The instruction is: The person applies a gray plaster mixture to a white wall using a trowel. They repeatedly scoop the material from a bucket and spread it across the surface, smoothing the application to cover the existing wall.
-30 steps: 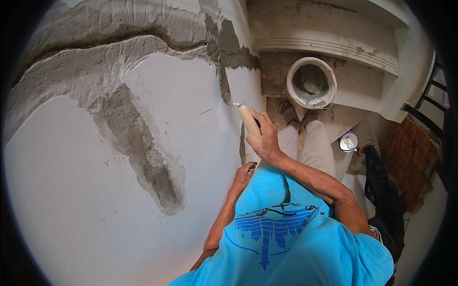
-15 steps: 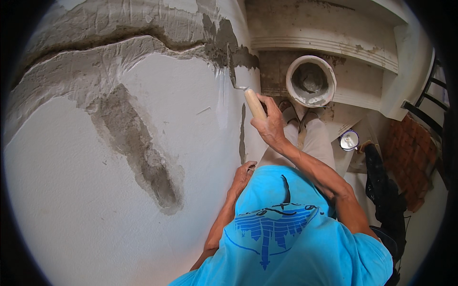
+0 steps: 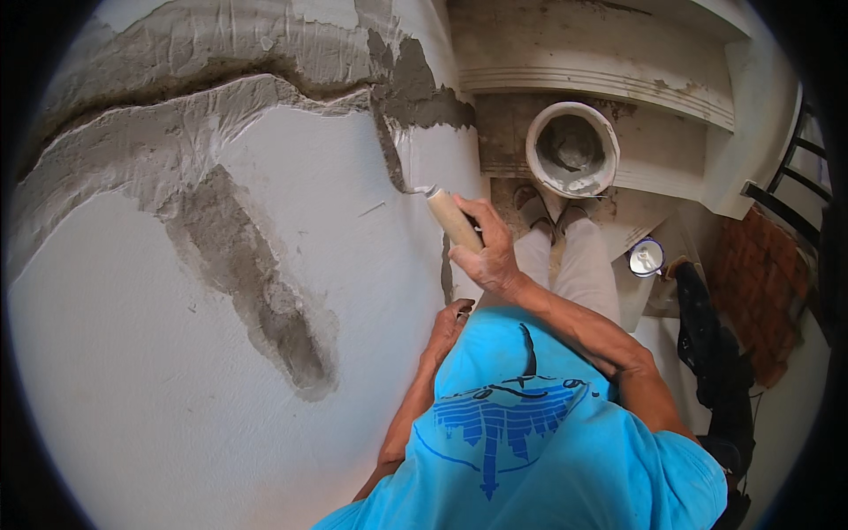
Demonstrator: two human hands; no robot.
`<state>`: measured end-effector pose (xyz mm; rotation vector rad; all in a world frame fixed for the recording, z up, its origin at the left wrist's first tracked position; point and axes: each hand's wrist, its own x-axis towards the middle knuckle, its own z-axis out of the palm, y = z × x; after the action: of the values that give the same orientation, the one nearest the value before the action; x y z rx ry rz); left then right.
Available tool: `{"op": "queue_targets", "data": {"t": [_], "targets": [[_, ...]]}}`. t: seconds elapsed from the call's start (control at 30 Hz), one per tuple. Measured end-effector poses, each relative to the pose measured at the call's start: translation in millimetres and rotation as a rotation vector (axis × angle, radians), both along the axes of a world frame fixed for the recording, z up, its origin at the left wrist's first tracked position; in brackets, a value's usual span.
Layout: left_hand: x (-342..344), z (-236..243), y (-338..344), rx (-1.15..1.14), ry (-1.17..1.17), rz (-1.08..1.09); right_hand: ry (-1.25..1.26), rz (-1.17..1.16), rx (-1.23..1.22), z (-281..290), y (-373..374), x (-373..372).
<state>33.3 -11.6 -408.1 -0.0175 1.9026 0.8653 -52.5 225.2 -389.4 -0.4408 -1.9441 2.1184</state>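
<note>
My right hand [image 3: 490,250] is closed around the wooden handle of a trowel [image 3: 453,219]. Its narrow metal blade, smeared with grey, lies along the white wall [image 3: 327,194], just below the left part of a dark patch of wet mortar [image 3: 424,99]. From that patch a deep, rough crack [image 3: 177,88] runs left through bare plaster. Low beside my thigh, my left hand [image 3: 449,325] is at the wall; its fingers look bent and are partly hidden.
A round bucket [image 3: 602,173] with grey mix inside stands by the steps [image 3: 601,53], just beyond my feet. To the right are a small white pot [image 3: 647,257], dark cloth [image 3: 707,344], red bricks [image 3: 760,291] and a black railing [image 3: 782,212]. A long grey repaired strip [image 3: 243,256] slants down the wall.
My right hand has moved left and slightly down with the trowel. The blade has shifted from over the mortar patch to the wall at its lower left. My left hand stays in place.
</note>
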Motion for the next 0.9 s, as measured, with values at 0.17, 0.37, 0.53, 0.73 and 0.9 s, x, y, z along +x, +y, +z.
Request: {"op": "queue_targets", "data": {"t": [0.17, 0.37, 0.53, 0.73, 0.9], "targets": [[3.5, 0.2, -4.5, 0.041, 0.038, -0.003, -0.067, -0.053, 0.084, -17.1, 11.9, -16.4], [5.9, -6.0, -8.4, 0.037, 0.075, -0.037, -0.075, -0.057, 0.103, -14.9, 4.6, -35.8], [4.6, -4.8, -5.4, 0.013, 0.055, -0.034, -0.025, -0.051, 0.095, 2.3, -9.3, -23.0], [4.5, -7.2, -8.9, 0.065, 0.016, 0.014, -0.023, 0.016, 0.070, 2.7, 15.8, 3.2], [4.0, -4.7, -5.4, 0.000, -0.002, 0.001, -0.037, -0.039, 0.129, -8.5, 25.9, -24.5]]}}
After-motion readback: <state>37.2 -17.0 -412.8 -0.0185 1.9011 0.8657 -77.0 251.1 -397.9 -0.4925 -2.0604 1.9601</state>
